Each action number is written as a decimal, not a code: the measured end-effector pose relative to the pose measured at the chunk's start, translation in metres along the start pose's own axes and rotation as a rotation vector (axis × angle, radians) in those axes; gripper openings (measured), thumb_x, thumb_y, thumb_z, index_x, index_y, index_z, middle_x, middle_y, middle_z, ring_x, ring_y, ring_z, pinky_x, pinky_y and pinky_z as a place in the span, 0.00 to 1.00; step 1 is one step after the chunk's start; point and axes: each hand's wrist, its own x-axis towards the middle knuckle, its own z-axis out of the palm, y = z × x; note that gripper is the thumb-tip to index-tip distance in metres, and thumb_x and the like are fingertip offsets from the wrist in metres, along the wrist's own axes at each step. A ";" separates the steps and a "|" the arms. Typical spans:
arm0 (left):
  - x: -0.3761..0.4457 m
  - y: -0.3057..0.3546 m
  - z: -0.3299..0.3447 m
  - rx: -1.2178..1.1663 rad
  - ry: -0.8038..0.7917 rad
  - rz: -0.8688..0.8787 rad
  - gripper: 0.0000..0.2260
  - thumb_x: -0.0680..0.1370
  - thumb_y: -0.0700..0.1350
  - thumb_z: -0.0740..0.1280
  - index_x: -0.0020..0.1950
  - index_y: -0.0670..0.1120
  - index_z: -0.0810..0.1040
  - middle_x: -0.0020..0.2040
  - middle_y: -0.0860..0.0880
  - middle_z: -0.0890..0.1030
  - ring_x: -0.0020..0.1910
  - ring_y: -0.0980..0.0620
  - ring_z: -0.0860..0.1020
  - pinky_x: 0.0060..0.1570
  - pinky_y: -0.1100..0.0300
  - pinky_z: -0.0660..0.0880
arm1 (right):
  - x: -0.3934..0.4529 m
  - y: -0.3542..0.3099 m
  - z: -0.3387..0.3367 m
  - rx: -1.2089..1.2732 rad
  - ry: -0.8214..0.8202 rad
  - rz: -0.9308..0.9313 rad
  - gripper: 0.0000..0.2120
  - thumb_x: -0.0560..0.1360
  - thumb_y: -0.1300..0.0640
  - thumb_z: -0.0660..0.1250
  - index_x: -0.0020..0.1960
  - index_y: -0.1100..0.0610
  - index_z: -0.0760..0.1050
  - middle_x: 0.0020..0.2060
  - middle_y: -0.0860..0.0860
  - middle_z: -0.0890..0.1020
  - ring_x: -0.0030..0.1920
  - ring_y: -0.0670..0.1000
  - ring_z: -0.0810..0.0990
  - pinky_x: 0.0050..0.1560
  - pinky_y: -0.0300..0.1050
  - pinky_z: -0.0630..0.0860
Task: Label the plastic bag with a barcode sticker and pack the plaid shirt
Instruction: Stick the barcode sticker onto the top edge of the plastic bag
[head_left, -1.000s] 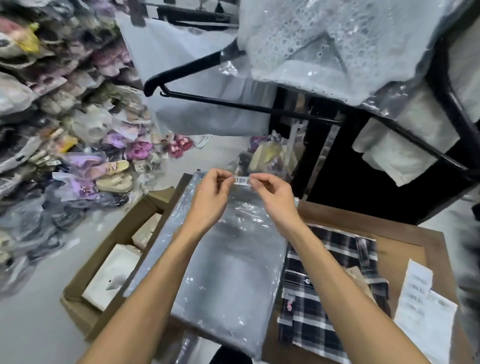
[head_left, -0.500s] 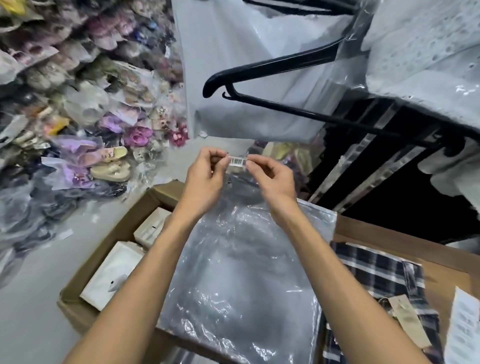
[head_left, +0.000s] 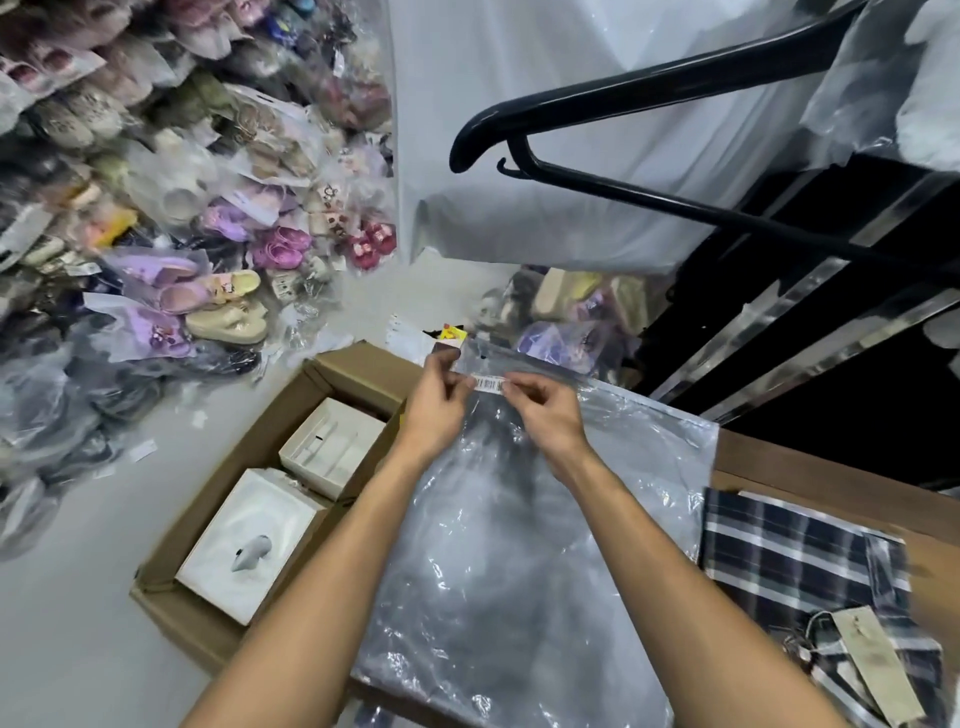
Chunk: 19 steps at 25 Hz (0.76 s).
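A clear plastic bag (head_left: 524, 566) lies flat on the brown table (head_left: 810, 470), its far end reaching past the table edge. A small white barcode sticker (head_left: 489, 385) is stretched between my two hands just above the bag's far end. My left hand (head_left: 435, 405) pinches the sticker's left end and my right hand (head_left: 548, 413) pinches its right end. Whether the sticker touches the bag I cannot tell. The folded dark plaid shirt (head_left: 810, 577) with a beige hang tag (head_left: 872, 670) lies on the table to the right of the bag.
An open cardboard box (head_left: 358, 369) with white boxes (head_left: 249, 545) inside stands on the floor at left. Bagged shoes (head_left: 171, 218) are piled along the left wall. A black hanger (head_left: 623, 171) and bagged garments hang overhead at right.
The view has swung left and down, bringing more of the cardboard box and floor into sight. My hands still hold the sticker by both ends, now lower over the bag's far end.
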 end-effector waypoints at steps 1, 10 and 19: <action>-0.002 -0.006 0.002 0.015 -0.008 -0.015 0.17 0.80 0.43 0.67 0.69 0.45 0.70 0.45 0.53 0.80 0.50 0.48 0.81 0.55 0.50 0.76 | 0.000 0.006 -0.001 -0.003 0.000 0.024 0.07 0.77 0.65 0.71 0.55 0.62 0.83 0.41 0.48 0.84 0.42 0.46 0.81 0.48 0.38 0.77; -0.030 -0.030 0.001 -0.013 -0.027 -0.084 0.13 0.80 0.43 0.68 0.64 0.52 0.72 0.45 0.52 0.81 0.42 0.51 0.81 0.43 0.54 0.77 | -0.024 0.032 -0.006 -0.034 -0.055 0.032 0.08 0.77 0.63 0.72 0.55 0.59 0.85 0.44 0.50 0.87 0.39 0.40 0.82 0.45 0.36 0.76; 0.003 0.010 -0.014 0.020 0.060 -0.074 0.15 0.75 0.45 0.74 0.49 0.50 0.67 0.44 0.46 0.84 0.44 0.49 0.83 0.45 0.51 0.77 | -0.004 -0.008 -0.004 0.027 0.001 0.052 0.25 0.76 0.61 0.74 0.71 0.53 0.74 0.43 0.48 0.86 0.43 0.45 0.82 0.50 0.44 0.81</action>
